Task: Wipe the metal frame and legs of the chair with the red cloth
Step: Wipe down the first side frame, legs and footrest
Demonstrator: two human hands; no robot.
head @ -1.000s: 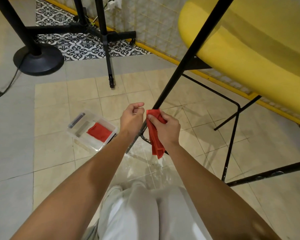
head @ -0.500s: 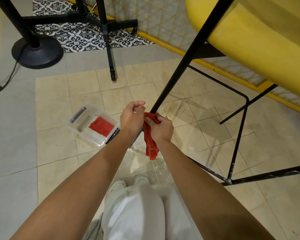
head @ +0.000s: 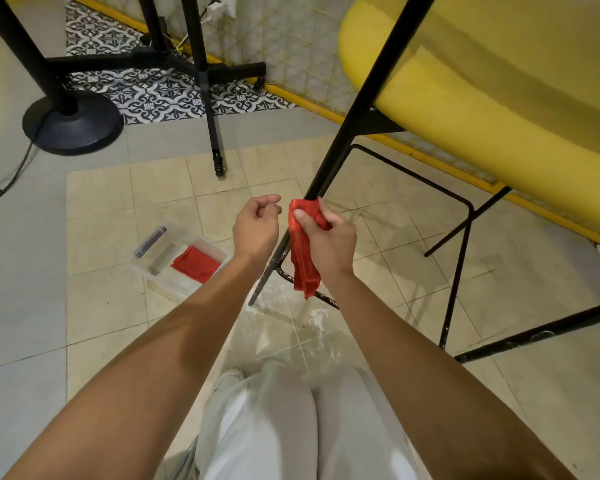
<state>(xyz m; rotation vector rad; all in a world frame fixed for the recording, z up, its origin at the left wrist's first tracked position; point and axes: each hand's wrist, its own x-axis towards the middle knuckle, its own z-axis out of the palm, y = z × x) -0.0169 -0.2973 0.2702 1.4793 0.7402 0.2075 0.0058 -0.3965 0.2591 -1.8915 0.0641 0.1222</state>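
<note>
A yellow chair seat [head: 499, 109] rests on thin black metal legs. One long black leg [head: 357, 109] slants down from the top right to the floor near the middle. My right hand [head: 329, 237] holds the red cloth [head: 303, 261] wrapped around this leg low down, and the cloth's tail hangs below my fist. Just left of the leg, my left hand [head: 257, 226] is loosely curled and holds nothing. The lower frame bars [head: 461, 258] run to the right.
A clear plastic box [head: 177, 258] with a second red cloth [head: 196, 264] lies on the tiles at the left. A round black stand base [head: 73, 128] and a tripod leg [head: 210, 109] stand further back. My knees [head: 291, 417] are below.
My right hand slid the cloth down the leg and back up again. My left hand stayed beside the leg with nothing in it.
</note>
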